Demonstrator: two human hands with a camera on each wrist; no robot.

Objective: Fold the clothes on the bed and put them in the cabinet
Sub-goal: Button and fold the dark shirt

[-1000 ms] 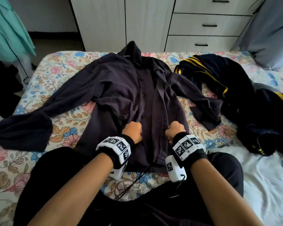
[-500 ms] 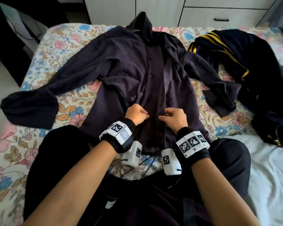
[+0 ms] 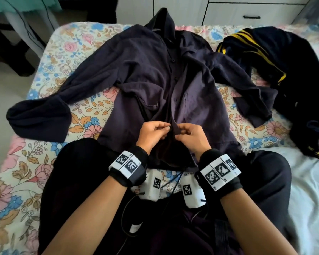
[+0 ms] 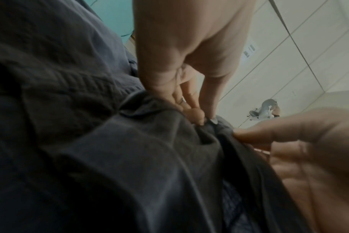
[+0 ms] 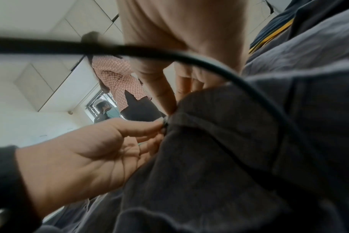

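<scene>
A dark purple button-up shirt [image 3: 155, 74] lies spread front-up on the floral bed [image 3: 50, 100], sleeves out to both sides, collar toward the cabinet. My left hand [image 3: 156, 130] and right hand [image 3: 187, 133] meet at the shirt's front placket near the hem. Each pinches an edge of the fabric. In the left wrist view my left fingertips [image 4: 199, 116] nip the dark cloth [image 4: 130, 157] at a small button. In the right wrist view my right thumb [image 5: 165, 97] presses the fabric edge [image 5: 229, 141].
A navy garment with yellow stripes [image 3: 276, 57] lies heaped on the bed's right side. The white cabinet with drawers [image 3: 247, 10] stands beyond the bed's far edge. White bedding [image 3: 309, 190] lies at right. My knees in black trousers [image 3: 77, 177] rest on the bed.
Both hands moved up from the shirt's hem and came together at the placket, now pinching it. The head view has tilted down and closer.
</scene>
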